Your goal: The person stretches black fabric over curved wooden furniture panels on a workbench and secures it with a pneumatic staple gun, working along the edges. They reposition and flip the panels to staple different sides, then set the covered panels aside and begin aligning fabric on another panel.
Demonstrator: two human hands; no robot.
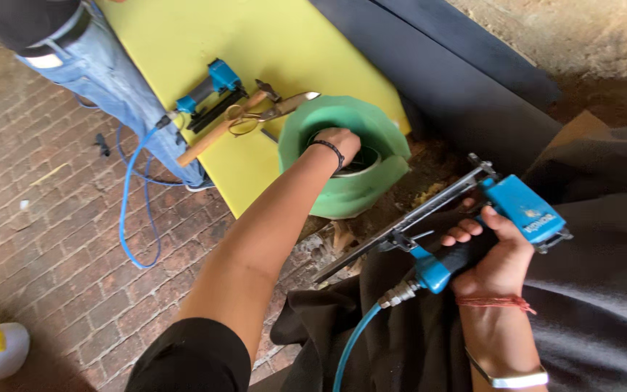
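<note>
My left hand [338, 141] reaches down into a green plastic bowl [375, 185] that rests on the edge of a yellow board [270, 40]; the fingers are hidden inside, so what they touch is unclear. A black band sits on that wrist. My right hand [493, 258] grips a blue pneumatic staple gun [466, 225] by its handle, its long metal magazine pointing left. A blue air hose [353, 341] runs from the gun's base down over dark grey fabric [596, 290].
On the yellow board lie a second blue staple gun [208, 91], a wooden-handled hammer [223, 127] and scissors [270, 112]. Another person in jeans [103, 72] stands at the upper left. A blue hose [126, 203] loops over the brick floor. Dark panels [459, 80] lie behind the bowl.
</note>
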